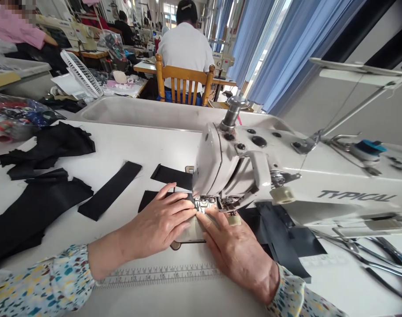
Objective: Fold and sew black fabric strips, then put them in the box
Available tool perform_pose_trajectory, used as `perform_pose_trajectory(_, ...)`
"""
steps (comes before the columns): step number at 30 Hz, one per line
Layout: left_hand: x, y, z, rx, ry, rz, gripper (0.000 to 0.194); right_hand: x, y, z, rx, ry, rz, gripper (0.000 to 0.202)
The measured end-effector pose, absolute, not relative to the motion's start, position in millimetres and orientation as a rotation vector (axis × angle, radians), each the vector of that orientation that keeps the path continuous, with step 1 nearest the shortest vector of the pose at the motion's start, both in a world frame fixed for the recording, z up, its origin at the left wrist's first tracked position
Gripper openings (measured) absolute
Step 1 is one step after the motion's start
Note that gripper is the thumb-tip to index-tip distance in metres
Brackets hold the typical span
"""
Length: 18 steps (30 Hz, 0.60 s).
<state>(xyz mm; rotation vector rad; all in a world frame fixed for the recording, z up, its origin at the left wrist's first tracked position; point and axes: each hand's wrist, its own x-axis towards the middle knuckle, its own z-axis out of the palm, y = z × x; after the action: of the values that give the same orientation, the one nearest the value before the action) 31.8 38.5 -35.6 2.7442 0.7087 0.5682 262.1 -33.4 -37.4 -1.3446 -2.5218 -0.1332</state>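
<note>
Left of the worktop (155,141), a bag (21,112) contains coloured items (36,116). Left hand (158,221) on black cloth (146,199), right hand (239,248) alongside; fingers extended, unclenched.

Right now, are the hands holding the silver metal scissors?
No, the silver metal scissors lie on the white table, apart from the left hand and right hand.

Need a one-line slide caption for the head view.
Left hand on black fabric, right hand close by, at a white TYPICAL sewing machine; loose black strip at left.
</note>
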Motion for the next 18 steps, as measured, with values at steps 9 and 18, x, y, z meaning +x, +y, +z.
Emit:
perform_pose_trajectory(9, 31, 43, -39, 2.792, 0.716, 0.627, 0.024, 256, -26, -36, -1.381, -2.57, -0.286, 0.037)
perform_pose_trajectory(18, 32, 45, -42, 2.776, 0.724, 0.683, 0.023, 246, -27, -34, -1.351, -2.638, -0.581, 0.036)
